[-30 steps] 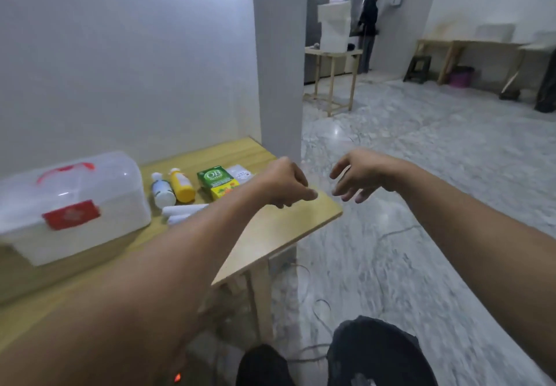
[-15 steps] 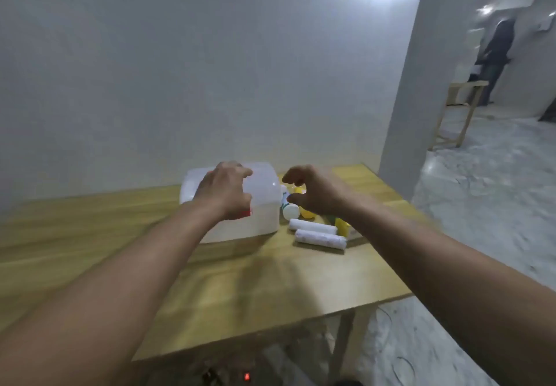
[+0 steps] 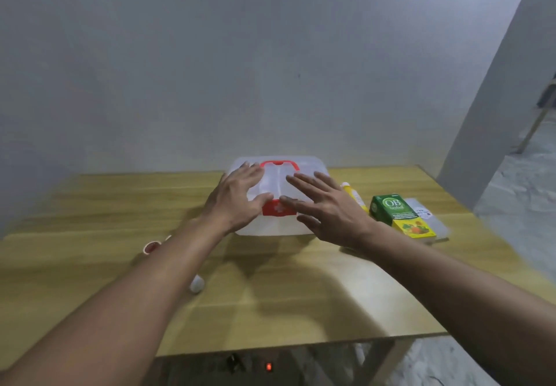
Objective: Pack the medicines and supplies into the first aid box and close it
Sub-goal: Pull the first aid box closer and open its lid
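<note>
Both your hands, left hand (image 3: 237, 202) and right hand (image 3: 328, 211), lie flat, fingers spread, over the shut first aid box (image 3: 275, 197); thumb the red latch (image 3: 278, 208) between them up, steadying the lid.

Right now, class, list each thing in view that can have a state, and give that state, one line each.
Box: lid closed, handle down.
Left hand: open, flat on the lid.
Right hand: open, fingers spread over the box.
Green carton: unpacked, lying on the table.
Yellow bottle: unpacked, beside the box.
</note>
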`<state>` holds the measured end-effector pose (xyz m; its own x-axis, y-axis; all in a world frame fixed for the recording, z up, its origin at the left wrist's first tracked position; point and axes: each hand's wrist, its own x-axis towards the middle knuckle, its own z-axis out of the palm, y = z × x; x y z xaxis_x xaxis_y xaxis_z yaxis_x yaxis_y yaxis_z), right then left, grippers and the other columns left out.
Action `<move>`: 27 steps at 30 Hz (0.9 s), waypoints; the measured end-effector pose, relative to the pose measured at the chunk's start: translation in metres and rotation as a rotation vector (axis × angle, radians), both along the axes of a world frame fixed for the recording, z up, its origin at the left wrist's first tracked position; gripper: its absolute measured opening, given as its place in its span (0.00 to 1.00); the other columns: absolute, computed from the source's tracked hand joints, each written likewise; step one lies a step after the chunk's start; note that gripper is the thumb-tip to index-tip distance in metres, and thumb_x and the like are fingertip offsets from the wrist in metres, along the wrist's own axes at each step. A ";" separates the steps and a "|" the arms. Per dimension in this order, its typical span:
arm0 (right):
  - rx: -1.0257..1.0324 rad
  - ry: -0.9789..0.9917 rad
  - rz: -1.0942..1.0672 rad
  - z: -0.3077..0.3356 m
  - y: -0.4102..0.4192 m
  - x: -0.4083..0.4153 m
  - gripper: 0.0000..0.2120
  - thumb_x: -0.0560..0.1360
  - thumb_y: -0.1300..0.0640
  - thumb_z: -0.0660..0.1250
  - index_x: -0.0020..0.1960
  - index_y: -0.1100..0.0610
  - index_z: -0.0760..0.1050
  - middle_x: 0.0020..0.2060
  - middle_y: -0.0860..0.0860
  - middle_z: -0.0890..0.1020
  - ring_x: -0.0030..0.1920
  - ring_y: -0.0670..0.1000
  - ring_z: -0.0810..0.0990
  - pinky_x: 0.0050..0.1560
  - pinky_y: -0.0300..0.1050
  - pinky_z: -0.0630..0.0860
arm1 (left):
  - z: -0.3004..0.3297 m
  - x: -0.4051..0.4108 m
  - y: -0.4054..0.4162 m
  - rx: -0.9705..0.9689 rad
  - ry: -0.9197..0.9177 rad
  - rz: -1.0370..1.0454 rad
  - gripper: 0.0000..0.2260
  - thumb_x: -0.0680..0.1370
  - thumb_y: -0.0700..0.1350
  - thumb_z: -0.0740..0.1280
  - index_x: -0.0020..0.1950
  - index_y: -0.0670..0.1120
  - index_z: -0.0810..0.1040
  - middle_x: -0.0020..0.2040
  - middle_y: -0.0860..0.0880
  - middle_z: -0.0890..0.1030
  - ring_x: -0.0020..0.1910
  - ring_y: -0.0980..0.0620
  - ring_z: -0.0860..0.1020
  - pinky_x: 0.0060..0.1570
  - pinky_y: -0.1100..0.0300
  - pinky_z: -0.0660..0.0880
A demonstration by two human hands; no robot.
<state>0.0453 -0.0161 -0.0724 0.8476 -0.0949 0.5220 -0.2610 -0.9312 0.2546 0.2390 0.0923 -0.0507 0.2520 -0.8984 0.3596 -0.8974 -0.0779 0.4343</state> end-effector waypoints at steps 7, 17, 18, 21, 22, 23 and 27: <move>-0.162 -0.132 0.056 -0.023 -0.013 0.007 0.23 0.75 0.56 0.68 0.67 0.54 0.66 0.65 0.65 0.76 0.64 0.65 0.76 0.63 0.62 0.68 | 0.000 0.003 0.000 0.025 -0.030 0.010 0.28 0.78 0.54 0.65 0.76 0.49 0.64 0.78 0.53 0.62 0.78 0.56 0.55 0.76 0.52 0.50; -0.422 -0.198 0.131 -0.011 -0.015 0.017 0.09 0.74 0.58 0.67 0.51 0.61 0.73 0.52 0.66 0.83 0.51 0.64 0.84 0.45 0.58 0.79 | 0.009 0.001 -0.001 0.117 -0.054 0.024 0.28 0.78 0.55 0.64 0.76 0.48 0.63 0.78 0.53 0.59 0.78 0.56 0.53 0.77 0.51 0.50; -0.437 -0.192 0.143 -0.010 -0.015 0.017 0.09 0.74 0.57 0.66 0.51 0.61 0.73 0.51 0.67 0.83 0.50 0.64 0.84 0.45 0.58 0.80 | 0.009 0.001 -0.001 0.124 -0.054 0.021 0.28 0.78 0.55 0.64 0.76 0.48 0.63 0.79 0.53 0.59 0.78 0.57 0.53 0.77 0.51 0.49; -0.430 -0.171 0.137 -0.009 -0.017 0.016 0.12 0.73 0.55 0.67 0.52 0.61 0.76 0.52 0.66 0.83 0.51 0.64 0.83 0.47 0.58 0.80 | 0.011 0.000 -0.002 0.125 -0.042 0.022 0.27 0.79 0.54 0.62 0.76 0.48 0.62 0.79 0.53 0.59 0.78 0.57 0.53 0.77 0.51 0.49; -0.414 -0.176 0.129 -0.009 -0.017 0.016 0.12 0.73 0.54 0.68 0.52 0.61 0.78 0.53 0.65 0.83 0.52 0.64 0.83 0.47 0.58 0.79 | 0.012 0.001 -0.002 0.132 -0.022 0.016 0.26 0.80 0.54 0.61 0.76 0.48 0.63 0.79 0.53 0.59 0.78 0.57 0.53 0.77 0.52 0.49; -0.391 -0.182 0.125 -0.009 -0.016 0.016 0.11 0.73 0.53 0.68 0.51 0.60 0.81 0.53 0.64 0.83 0.53 0.63 0.83 0.48 0.57 0.79 | 0.013 0.002 -0.002 0.151 0.017 0.002 0.25 0.81 0.54 0.59 0.76 0.49 0.63 0.79 0.54 0.59 0.78 0.58 0.53 0.77 0.52 0.49; -0.282 -0.152 0.110 0.004 -0.010 0.012 0.10 0.78 0.54 0.66 0.48 0.59 0.81 0.53 0.60 0.84 0.54 0.59 0.83 0.49 0.55 0.80 | 0.022 0.014 -0.002 0.081 0.421 -0.066 0.22 0.82 0.52 0.58 0.75 0.46 0.65 0.78 0.52 0.61 0.78 0.58 0.55 0.77 0.55 0.52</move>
<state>0.0570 -0.0260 -0.0683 0.7549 0.1592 0.6362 -0.2174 -0.8545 0.4718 0.2528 0.0908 -0.0283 0.3029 -0.9386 0.1653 -0.6477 -0.0755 0.7581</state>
